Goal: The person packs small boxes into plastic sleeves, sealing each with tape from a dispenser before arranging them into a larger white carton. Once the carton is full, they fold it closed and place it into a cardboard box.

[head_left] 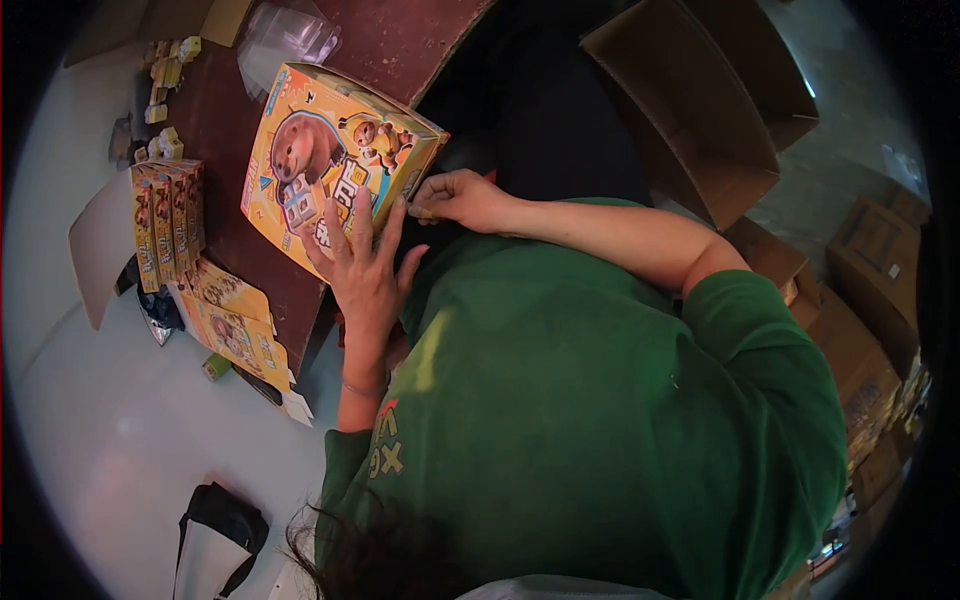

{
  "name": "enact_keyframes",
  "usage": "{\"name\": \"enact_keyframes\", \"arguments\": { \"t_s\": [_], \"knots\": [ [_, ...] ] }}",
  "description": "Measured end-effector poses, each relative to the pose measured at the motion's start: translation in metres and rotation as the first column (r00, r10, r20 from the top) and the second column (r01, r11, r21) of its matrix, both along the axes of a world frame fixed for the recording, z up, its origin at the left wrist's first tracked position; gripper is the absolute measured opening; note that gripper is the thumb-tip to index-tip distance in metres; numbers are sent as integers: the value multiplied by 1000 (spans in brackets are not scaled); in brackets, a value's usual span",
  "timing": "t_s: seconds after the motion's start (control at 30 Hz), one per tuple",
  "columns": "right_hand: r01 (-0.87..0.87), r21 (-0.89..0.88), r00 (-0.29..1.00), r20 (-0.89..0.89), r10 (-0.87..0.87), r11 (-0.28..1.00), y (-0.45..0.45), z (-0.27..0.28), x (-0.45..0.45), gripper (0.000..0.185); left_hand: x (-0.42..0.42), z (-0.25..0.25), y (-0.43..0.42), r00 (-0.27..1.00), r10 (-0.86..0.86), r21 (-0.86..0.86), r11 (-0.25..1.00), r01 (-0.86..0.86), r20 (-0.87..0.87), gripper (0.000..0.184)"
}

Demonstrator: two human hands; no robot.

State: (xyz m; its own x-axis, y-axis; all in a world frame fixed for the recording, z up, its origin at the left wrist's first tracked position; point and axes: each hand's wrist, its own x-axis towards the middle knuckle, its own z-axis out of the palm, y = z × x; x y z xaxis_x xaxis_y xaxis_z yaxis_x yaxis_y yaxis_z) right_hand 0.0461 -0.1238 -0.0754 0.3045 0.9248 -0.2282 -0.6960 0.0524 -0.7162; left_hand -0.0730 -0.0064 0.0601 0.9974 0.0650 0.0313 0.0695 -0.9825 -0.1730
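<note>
A yellow-orange printed carton [300,155] with cartoon animals on its face stands tilted at the edge of the dark red table. My left hand [358,265] lies against its printed face, fingers stretched and spread. Close by the carton's lower right edge, my right hand [460,200] has thumb and fingers pinched together. Whatever is between those fingertips is too small to make out. The carton's far sides and its inside are hidden from me.
Several small printed boxes [168,225] stand in a row at left, beside a flattened printed carton [235,325]. Clear plastic trays [285,45] lie on the dark red table [400,45]. Open brown cardboard boxes [690,100] stand at right. A black strapped item [225,520] lies lower left.
</note>
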Motion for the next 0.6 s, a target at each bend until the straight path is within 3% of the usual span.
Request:
{"name": "enact_keyframes", "arguments": {
  "t_s": [0.6],
  "knots": [
    [57, -161, 985, 173, -29, 985, 9, -2, 1, 16, 0, -5, -2, 1000, 10, 81, 997, -11, 20, 53]
  ]
}}
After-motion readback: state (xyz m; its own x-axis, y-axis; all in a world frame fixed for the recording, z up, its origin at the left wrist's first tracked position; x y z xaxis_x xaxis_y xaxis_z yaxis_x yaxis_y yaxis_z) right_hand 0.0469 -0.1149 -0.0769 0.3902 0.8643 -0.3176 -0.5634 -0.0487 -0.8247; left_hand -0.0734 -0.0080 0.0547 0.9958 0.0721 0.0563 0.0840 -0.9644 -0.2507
